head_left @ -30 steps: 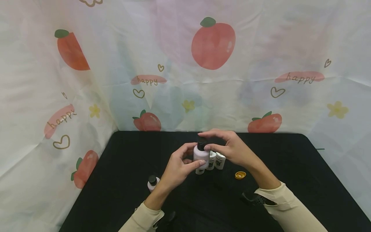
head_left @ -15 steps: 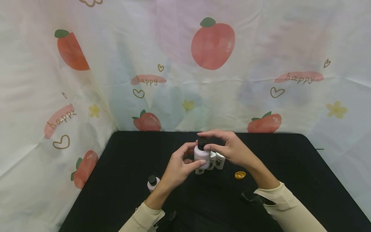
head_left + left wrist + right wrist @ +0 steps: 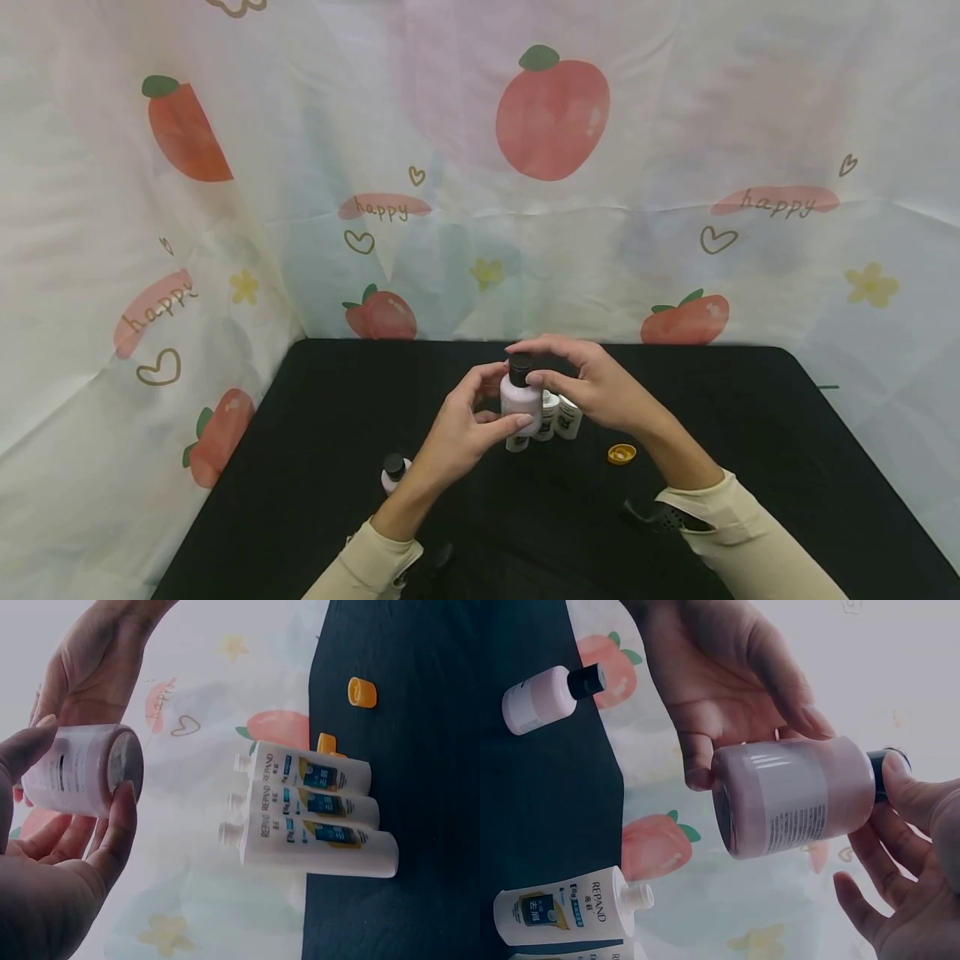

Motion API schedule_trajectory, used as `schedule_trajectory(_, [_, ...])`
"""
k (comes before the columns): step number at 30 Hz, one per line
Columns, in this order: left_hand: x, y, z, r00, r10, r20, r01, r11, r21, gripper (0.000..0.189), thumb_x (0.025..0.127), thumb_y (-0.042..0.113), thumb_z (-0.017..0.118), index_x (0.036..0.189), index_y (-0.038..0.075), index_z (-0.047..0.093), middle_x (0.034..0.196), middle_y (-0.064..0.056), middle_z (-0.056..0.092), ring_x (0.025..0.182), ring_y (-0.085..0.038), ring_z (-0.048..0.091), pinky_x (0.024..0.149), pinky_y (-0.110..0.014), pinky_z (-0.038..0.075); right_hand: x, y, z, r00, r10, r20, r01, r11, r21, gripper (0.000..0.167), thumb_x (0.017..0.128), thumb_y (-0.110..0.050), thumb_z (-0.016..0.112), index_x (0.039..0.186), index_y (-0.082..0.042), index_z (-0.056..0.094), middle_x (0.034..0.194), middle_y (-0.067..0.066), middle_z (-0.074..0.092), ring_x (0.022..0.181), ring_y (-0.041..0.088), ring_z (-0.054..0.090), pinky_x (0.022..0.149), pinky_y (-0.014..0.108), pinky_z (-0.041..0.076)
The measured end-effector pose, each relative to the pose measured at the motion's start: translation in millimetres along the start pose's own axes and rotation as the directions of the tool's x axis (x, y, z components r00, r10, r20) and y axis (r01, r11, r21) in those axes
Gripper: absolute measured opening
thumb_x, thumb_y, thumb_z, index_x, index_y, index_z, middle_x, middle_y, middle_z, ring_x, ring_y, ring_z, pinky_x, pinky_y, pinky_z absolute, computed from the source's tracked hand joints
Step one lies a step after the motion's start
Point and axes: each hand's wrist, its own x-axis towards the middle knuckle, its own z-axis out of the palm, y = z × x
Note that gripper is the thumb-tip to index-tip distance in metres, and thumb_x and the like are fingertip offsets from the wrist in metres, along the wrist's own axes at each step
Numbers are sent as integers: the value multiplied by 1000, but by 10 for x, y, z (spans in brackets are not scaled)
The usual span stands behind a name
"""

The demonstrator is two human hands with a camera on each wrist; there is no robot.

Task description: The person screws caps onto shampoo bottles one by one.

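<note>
A translucent pink bottle [image 3: 517,407] with a black cap [image 3: 520,369] is held up over the table in both hands. My left hand [image 3: 467,423] grips its body, thumb on the near side. My right hand [image 3: 603,382] pinches the cap from the right, which sits on the bottle's neck. A barcode label [image 3: 795,799] faces the right wrist camera. Behind the bottle, three white REPAND bottles [image 3: 322,844] stand side by side with bare necks, partly hidden in the head view.
A second pink bottle [image 3: 544,701] with a black cap stands left, beside my left forearm in the head view. One yellow cap [image 3: 621,454] lies on the black table [image 3: 570,533] right of the white bottles. Another yellow piece [image 3: 327,743] shows behind them. A printed curtain [image 3: 450,125] borders the table.
The pink bottle's cap and my right fingertips have shifted very slightly left. Both hands keep their hold, and the other bottles and yellow cap stay in place.
</note>
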Motion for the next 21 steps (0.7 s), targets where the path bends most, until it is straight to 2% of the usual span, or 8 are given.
schedule_trajectory(7, [-4, -42, -80, 996, 18, 83, -15, 999, -32, 63, 93, 15, 76, 148, 10, 46, 141, -12, 54, 124, -25, 57, 89, -34, 58, -18, 4, -1, 1000, 1, 27, -1, 1000, -8, 42, 99, -9, 66, 139, -20, 60, 136, -2, 63, 124, 14, 58, 100, 34, 51])
schedule_trajectory(14, [27, -103, -133, 987, 48, 151, -31, 993, -113, 61, 93, 9, 74, 147, 7, 47, 138, -15, 57, 123, -25, 58, 97, -47, 54, -39, -1, -14, 998, 0, 61, -1, 1000, 23, 42, 99, -9, 65, 139, -20, 60, 138, 3, 62, 125, 15, 57, 99, 33, 51])
schedule_trajectory(21, [40, -120, -141, 975, 35, 220, -8, 992, -122, 57, 93, 10, 75, 144, 7, 49, 133, -14, 61, 117, -23, 64, 92, -34, 57, -48, 12, -18, 997, 30, 67, -32, 999, 34, 41, 98, -12, 67, 138, -23, 62, 136, -4, 63, 126, 15, 58, 95, 32, 53])
